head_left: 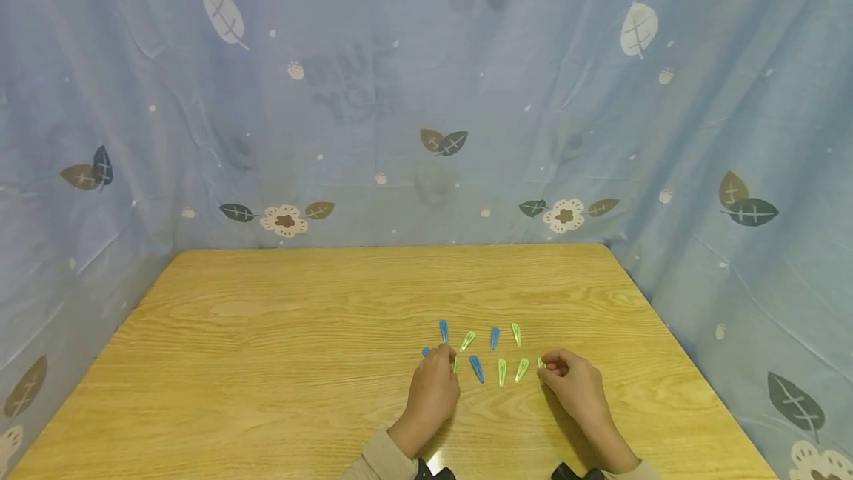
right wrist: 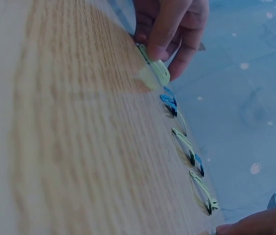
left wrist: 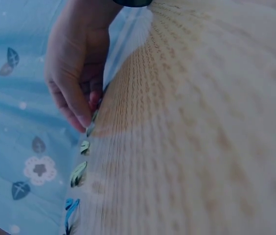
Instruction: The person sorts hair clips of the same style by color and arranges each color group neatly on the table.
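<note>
My left hand [head_left: 433, 385] is lowered to the table among small snap hair clips, and its thumb and fingers pinch a green hair clip [right wrist: 160, 72], best seen in the right wrist view. A blue hair clip [head_left: 426, 352] peeks out at its left, partly covered. To the right, my right hand [head_left: 578, 385] grips another green hair clip [head_left: 541, 364] between thumb and fingertips, at the row's right end. Between the hands lie a blue hair clip [head_left: 476, 369] and two green ones, the left one [head_left: 502, 372] nearly upright in view, the other [head_left: 522, 370] slanted.
Behind them is a looser row: a blue clip [head_left: 443, 331], a green clip [head_left: 468, 341], a blue clip [head_left: 494, 338] and a green clip [head_left: 516, 335]. The wood-grain table [head_left: 233, 361] extends left and right. A patterned blue curtain [head_left: 373, 95] encloses its back and sides.
</note>
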Motion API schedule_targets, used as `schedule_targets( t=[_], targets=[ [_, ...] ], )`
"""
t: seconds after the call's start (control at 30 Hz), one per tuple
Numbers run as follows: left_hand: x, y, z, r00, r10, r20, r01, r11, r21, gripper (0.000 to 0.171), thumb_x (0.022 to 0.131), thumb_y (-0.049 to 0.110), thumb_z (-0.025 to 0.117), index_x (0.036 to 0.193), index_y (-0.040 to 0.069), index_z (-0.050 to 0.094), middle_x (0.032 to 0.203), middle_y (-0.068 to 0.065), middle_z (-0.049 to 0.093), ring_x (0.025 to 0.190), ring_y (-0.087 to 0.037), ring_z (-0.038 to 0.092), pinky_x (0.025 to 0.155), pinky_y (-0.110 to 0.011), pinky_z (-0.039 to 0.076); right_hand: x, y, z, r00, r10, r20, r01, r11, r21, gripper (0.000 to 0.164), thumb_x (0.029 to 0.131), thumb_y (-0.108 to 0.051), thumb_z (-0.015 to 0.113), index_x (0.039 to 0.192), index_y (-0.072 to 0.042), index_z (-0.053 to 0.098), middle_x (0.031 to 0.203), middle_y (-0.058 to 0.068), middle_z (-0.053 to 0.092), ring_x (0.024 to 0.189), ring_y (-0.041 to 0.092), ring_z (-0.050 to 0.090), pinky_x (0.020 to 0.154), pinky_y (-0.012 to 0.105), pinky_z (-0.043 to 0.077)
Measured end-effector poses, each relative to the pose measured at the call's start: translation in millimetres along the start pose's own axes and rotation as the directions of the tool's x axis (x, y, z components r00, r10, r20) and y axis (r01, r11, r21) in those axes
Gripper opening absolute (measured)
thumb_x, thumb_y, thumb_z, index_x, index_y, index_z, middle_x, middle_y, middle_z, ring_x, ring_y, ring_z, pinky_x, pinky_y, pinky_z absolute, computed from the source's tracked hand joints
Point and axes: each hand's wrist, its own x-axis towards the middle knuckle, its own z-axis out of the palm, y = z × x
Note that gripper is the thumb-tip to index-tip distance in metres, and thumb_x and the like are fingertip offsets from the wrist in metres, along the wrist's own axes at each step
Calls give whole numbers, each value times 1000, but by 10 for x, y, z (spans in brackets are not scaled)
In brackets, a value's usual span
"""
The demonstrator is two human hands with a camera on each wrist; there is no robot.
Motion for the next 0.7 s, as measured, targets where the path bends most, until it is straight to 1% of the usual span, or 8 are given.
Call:
schedule_targets(
  t=[0.1, 0.17, 0.27, 0.4, 0.47, 0.53, 0.6, 0.7],
  targets=[
    [6, -9, -4, 1000, -4, 8, 4, 1000, -13, 21, 83, -12, 59, 103, -7, 61, 88, -14, 63, 79, -25, 64, 64, -25, 54, -2, 6, -2, 1000, -8, -3, 8, 1000, -2, 17, 80, -5, 71, 95, 3, 68, 82, 6, 66, 75, 14, 61, 62, 15, 47],
    [14, -18, -7, 1000, -13, 12, 14, 999, -37, 22, 82, -12, 60, 103, -7, 61, 89, -14, 63, 78, -24, 64, 63, -25, 53, -3, 8, -3, 1000, -10, -3, 10, 1000, -4, 18, 80, -6, 72, 95, 3, 68, 83, 6, 66, 75, 14, 61, 62, 15, 47],
    [28, -31, -17, 999, -25, 21, 26, 995, -92, 22, 82, -12, 59, 103, -6, 62, 88, -13, 64, 68, -17, 61, 57, -23, 50, -5, 7, -5, 1000, -8, -1, 8, 1000, -2, 18, 80, -5, 72, 94, 3, 68, 83, 6, 66, 75, 14, 61, 62, 15, 47],
    [39, -49, -44, 999, -35, 40, 41, 985, -168, 24, 82, -13, 57, 105, -8, 61, 78, -7, 60, 52, -5, 46, 47, -14, 38, -9, 2, -7, 1000, -10, 0, 10, 1000, -5, 18, 80, -6, 72, 94, 3, 69, 83, 6, 67, 76, 15, 62, 62, 16, 48],
    [46, -60, -67, 998, -37, 54, 47, 978, -201, 24, 84, -12, 54, 106, -8, 60, 67, -1, 53, 46, -2, 38, 44, -11, 31, -14, 5, -11, 1000, -17, -3, 17, 1000, -12, 18, 80, -6, 72, 95, 3, 69, 83, 6, 67, 76, 15, 63, 63, 18, 50],
    [58, -73, -96, 997, -46, 62, 58, 973, -222, 24, 85, -11, 52, 108, -8, 60, 62, 3, 45, 43, -1, 33, 42, -9, 27, -17, 10, -14, 1000, -23, -4, 23, 999, -22, 19, 80, -6, 72, 95, 3, 69, 84, 6, 67, 77, 16, 63, 64, 20, 52],
    [75, -88, -138, 997, -50, 60, 63, 969, -241, 25, 85, -10, 51, 108, -7, 60, 61, 5, 42, 44, -1, 33, 43, -9, 27, -17, 17, -12, 999, -34, -6, 34, 999, -30, 19, 80, -6, 72, 96, 4, 69, 84, 7, 68, 77, 17, 64, 65, 22, 53],
    [103, -115, -210, 998, -53, 34, 61, 963, -264, 26, 82, -9, 53, 108, -7, 60, 66, 1, 48, 48, -2, 38, 46, -10, 31, -12, 20, -1, 999, -33, -4, 33, 999, -32, 19, 80, -7, 72, 96, 3, 69, 84, 7, 68, 77, 15, 63, 65, 20, 52]
  ],
)
